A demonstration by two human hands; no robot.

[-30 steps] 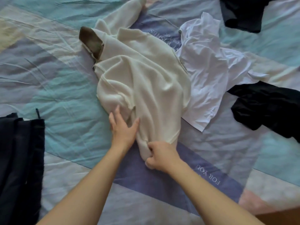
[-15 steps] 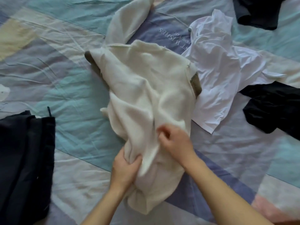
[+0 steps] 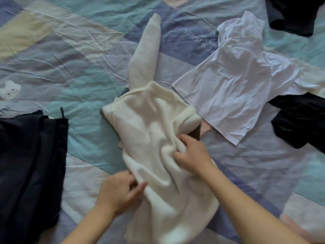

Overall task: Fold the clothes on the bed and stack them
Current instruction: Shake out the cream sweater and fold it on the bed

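Gripping the cream sweater (image 3: pixel 154 138) with both hands: left hand (image 3: pixel 119 192) pinches its left edge, right hand (image 3: pixel 191 155) clutches a bunched fold mid-body. Sweater lies crumpled at centre of the patchwork bed (image 3: pixel 70 67), one sleeve extended away. White T-shirt (image 3: pixel 233 88) just beside it to the right. Dark folded garment (image 3: pixel 29 164) at left; black clothes (image 3: pixel 302 120) at right edge.

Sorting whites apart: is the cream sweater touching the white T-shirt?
Cannot tell. In the head view the cream sweater's right edge meets the white T-shirt's hem, but overlap or gap isn't plain.
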